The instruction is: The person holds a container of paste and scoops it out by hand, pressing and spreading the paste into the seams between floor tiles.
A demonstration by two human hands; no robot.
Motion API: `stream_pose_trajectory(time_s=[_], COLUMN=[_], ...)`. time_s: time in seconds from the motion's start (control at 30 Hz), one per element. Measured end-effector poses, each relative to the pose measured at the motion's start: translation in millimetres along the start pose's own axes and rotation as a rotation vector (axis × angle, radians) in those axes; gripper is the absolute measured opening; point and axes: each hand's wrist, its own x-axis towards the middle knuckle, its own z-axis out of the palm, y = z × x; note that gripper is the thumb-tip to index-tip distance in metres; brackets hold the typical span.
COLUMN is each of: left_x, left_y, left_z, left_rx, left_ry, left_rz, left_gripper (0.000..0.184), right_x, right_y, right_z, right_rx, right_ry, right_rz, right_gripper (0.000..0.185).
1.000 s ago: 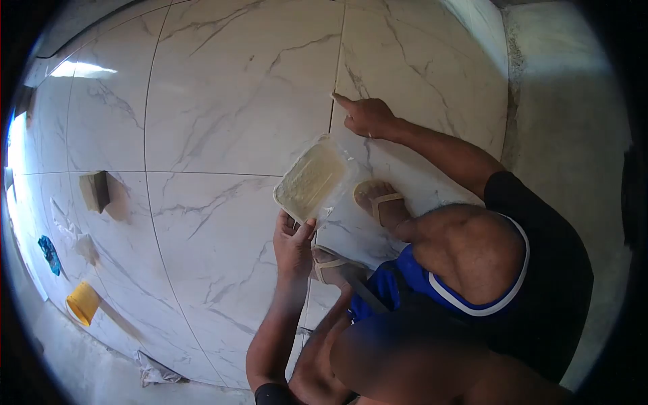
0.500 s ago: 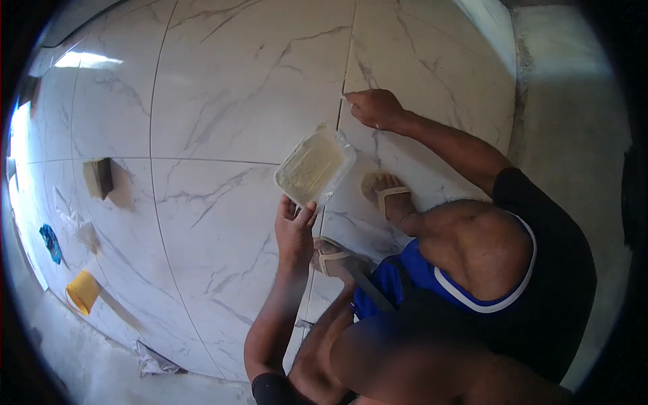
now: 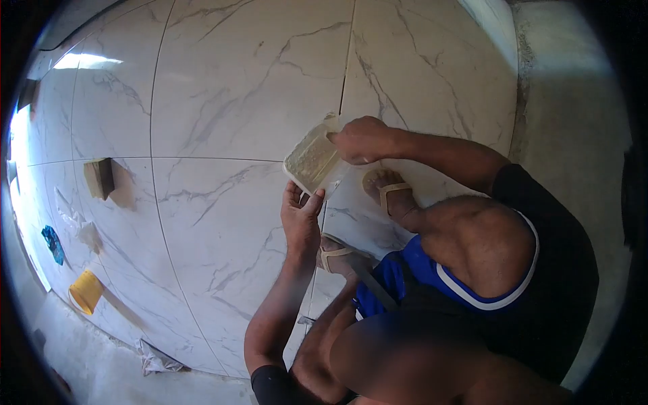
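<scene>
My left hand grips the near edge of a shallow plastic tub, thumb on one side and fingers underneath. Pale, creamy paste coats the inside of the tub, which is held tilted above the floor. At the tub's right edge is my right hand, its fingers curled and their tips reaching over the paste. Whatever is pinched in those fingers is hidden or too small to name. Beyond the tub a dark joint runs between two large tiles.
White marbled tiles cover the floor. To the left are a block, clear plastic wrap, a blue crumpled wrapper and a yellow cup. A crumpled bag lies at the tile edge. My sandalled foot is beside the tub.
My right hand has come down from the tile joint to the tub's right edge. My left hand and the tub have shifted slightly right, and the tub's tilt has changed a little.
</scene>
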Motion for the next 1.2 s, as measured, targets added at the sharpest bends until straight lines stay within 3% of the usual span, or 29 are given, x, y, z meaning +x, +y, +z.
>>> stream_pose_trajectory(time_s=[0.2, 0.3, 0.4, 1.2], left_x=[12.6, 11.1, 11.1, 6.4], left_y=[-0.2, 2.1, 1.7, 1.0], left_z=[-0.9, -5.3, -7.8, -6.6], left_rx=[-0.038, -0.032, -0.027, -0.062], left_ry=[0.022, 0.033, 0.039, -0.001], left_rz=[0.049, 0.028, -0.002, -0.034], left_gripper=[0.059, 0.059, 0.059, 0.064], right_x=[-2.9, 7.9, 22.5, 31.0], right_y=[65.0, 93.4, 114.0, 110.4], right_z=[-10.9, -15.4, -7.5, 27.5], right_rx=[0.454, 0.457, 0.356, 0.113], right_ry=[0.405, 0.519, 0.626, 0.516], right_rz=[-0.051, 0.159, 0.196, 0.158], right_gripper=[0.046, 0.048, 0.051, 0.061])
